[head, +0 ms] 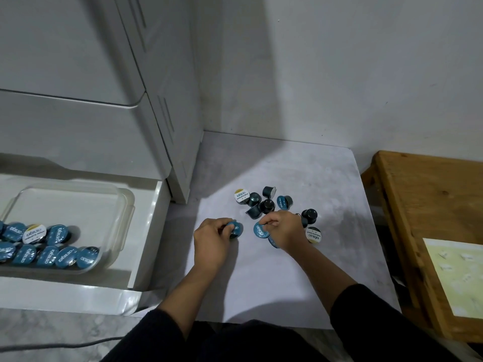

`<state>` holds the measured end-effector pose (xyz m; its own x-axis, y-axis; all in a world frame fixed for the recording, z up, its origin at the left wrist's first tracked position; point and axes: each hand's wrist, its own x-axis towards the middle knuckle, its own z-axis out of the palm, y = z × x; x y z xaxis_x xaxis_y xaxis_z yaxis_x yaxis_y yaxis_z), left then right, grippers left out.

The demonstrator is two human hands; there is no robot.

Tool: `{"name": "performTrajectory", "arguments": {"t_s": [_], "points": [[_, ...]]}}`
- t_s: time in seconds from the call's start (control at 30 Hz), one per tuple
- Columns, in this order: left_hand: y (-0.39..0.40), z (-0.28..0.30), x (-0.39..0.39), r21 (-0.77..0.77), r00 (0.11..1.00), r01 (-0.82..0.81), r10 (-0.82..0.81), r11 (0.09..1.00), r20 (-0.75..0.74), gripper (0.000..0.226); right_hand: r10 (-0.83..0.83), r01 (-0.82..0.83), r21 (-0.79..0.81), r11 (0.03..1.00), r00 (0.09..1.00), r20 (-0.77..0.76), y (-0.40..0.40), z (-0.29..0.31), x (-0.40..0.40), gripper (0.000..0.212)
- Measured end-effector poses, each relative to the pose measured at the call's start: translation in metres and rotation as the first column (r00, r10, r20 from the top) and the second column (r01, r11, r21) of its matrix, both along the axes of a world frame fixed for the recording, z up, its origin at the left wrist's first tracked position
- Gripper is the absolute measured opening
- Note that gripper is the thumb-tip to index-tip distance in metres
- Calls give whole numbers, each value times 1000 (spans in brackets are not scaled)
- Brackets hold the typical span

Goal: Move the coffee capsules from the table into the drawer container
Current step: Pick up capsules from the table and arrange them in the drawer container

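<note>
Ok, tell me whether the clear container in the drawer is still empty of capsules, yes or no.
No: the clear container in the drawer already holds a cluster of blue-lidded capsules and one white-lidded capsule at its left end.

The table (300, 278) was a pale, marbled grey surface set into a corner between white walls and a white cabinet. A loose cluster of capsules (264, 202) lay on it toward the middle, some on their sides, some lid up. Most had blue lids; a white-lidded capsule (241, 196) sat at the cluster's far left edge and another white-lidded one (313, 234) at its near right. The left hand (212, 239) gripped a blue capsule (236, 229) down at the surface, and the right hand (285, 229) pinched another blue one (260, 230) just beside it. A wooden bench (418, 205) stood just right of the table.
</note>
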<state>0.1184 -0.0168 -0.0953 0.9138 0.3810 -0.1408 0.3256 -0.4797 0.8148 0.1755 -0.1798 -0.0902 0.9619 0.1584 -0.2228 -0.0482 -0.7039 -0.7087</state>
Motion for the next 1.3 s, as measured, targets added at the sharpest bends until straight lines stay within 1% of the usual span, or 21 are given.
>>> {"name": "performTrajectory", "arguments": {"t_s": [0.13, 0.27, 0.4, 0.53, 0.63, 0.7, 0.77, 0.83, 0.87, 0.97, 1.07, 1.1, 1.17, 1.2, 1.3], "points": [[0, 3, -1, -108, 997, -61, 56, 992, -51, 17, -39, 42, 51, 998, 998, -58, 1, 0, 1, 17], [1, 15, -2, -195, 992, -122, 116, 973, -39, 19, -72, 85, 107, 991, 990, -121, 1, 11, 1, 18], [8, 38, -2, -222, 994, -88, 99, 971, 40, 17, -97, 130, 231, 964, 984, -150, 5, 39, 4, 18], [21, 69, -3, -273, 985, -43, 87, 961, 151, 23, -98, 146, 340, 929, 983, -154, 14, 75, 7, 20], [44, 96, -7, -288, 981, 21, 36, 957, 191, 25, -62, 115, 407, 906, 988, -141, 28, 103, 5, 20], [67, 113, -11, -263, 979, 54, 1, 963, 205, 25, -30, 72, 416, 907, 994, -106, 42, 119, 2, 18], [93, 128, -16, -247, 976, 77, -22, 966, 216, 23, 28, 2, 412, 911, 997, -66, 58, 132, -2, 19], [123, 141, -22, -213, 974, 105, -58, 971, 218, 21, 108, -86, 400, 913, 994, -33, 79, 142, -8, 25], [139, 145, -25, -191, 974, 116, -74, 975, 213, 20, 141, -116, 405, 907, 990, -30, 92, 146, -11, 27], [190, 149, -32, -128, 977, 147, -124, 981, 173, 20, 223, -180, 450, 874, 974, -43, 135, 151, -24, 23], [239, 143, -38, -47, 973, 228, -225, 973, 56, 17, 278, -224, 449, 865, 959, -58, 184, 148, -34, 20], [253, 139, -38, -22, 962, 272, -272, 962, 13, 17, 289, -232, 435, 870, 955, -69, 200, 145, -37, 19], [280, 129, -36, -27, 937, 345, -345, 938, -44, 17, 303, -250, 390, 886, 950, -79, 230, 137, -41, 17], [292, 124, -33, -30, 925, 373, -374, 927, -64, 18, 307, -262, 355, 897, 949, -75, 244, 132, -42, 16], [322, 109, -23, 27, 876, 467, -459, 884, -147, 22, 299, -273, 252, 928, 951, -73, 278, 115, -43, 16]]}}
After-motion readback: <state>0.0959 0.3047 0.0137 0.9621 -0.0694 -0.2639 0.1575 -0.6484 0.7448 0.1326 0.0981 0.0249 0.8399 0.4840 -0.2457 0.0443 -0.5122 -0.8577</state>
